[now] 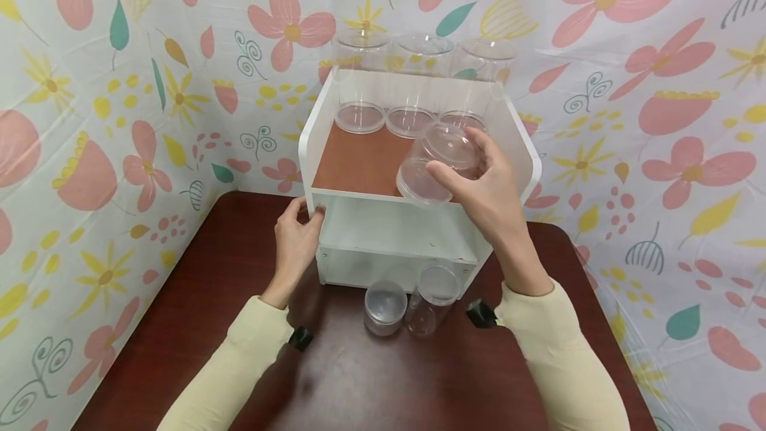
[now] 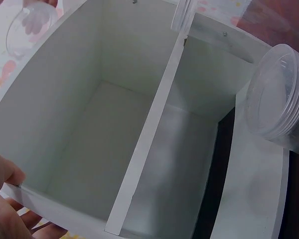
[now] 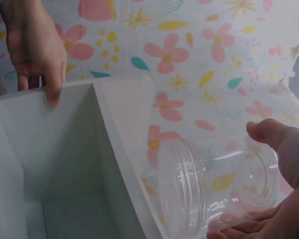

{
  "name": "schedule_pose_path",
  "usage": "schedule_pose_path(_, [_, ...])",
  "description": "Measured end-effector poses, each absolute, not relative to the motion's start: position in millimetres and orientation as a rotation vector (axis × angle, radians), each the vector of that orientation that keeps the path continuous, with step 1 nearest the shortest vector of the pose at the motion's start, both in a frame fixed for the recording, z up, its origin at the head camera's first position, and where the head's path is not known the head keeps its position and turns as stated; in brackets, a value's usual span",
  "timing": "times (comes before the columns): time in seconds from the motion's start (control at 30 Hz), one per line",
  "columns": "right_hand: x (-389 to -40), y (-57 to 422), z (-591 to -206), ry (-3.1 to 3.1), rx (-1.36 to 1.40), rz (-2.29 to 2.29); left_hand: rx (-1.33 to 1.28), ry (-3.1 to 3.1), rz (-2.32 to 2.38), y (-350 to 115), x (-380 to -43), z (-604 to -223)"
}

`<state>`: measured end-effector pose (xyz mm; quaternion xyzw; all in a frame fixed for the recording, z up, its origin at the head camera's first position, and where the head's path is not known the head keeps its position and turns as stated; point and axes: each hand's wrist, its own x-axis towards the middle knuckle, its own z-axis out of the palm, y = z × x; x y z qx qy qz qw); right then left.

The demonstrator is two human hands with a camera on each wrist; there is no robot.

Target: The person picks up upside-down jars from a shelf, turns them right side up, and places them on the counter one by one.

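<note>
My right hand holds a clear plastic jar near its smooth end, thumb on one side and fingers on the other. The jar is tilted over the front right of the brown-topped upper shelf, its ribbed end facing down toward the shelf. Along the back of that shelf stand three similar clear jars in a row. With thumb and fingers, my left hand grips the left edge of the white shelf unit; in the left wrist view its fingers wrap the panel edge.
Two more clear containers stand on the dark wooden table before the unit: a short one and a taller one. Below the upper shelf is an open compartment. A floral cloth hangs behind and at both sides.
</note>
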<state>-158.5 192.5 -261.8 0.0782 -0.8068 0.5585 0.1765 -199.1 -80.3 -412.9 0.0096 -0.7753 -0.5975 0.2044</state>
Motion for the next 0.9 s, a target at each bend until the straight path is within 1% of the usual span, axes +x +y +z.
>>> schedule_pose_path(0.23, [-135.9, 204.0, -263.1, -2.261, 0.201, 1.6, 0.016, -2.169, -1.674, -80.5, -198.7, -411.6])
schedule_pose_path(0.57, [-107.3, 218.7, -270.6, -2.069, 0.212, 1.864, 0.01, -2.167, -1.675, -81.1, -199.3, -412.5])
schedule_pose_path(0.9, [-83.9, 231.7, -283.1, -1.959, 0.197, 1.932, 0.012, -2.158, -1.686, -81.4, -200.0, -413.3])
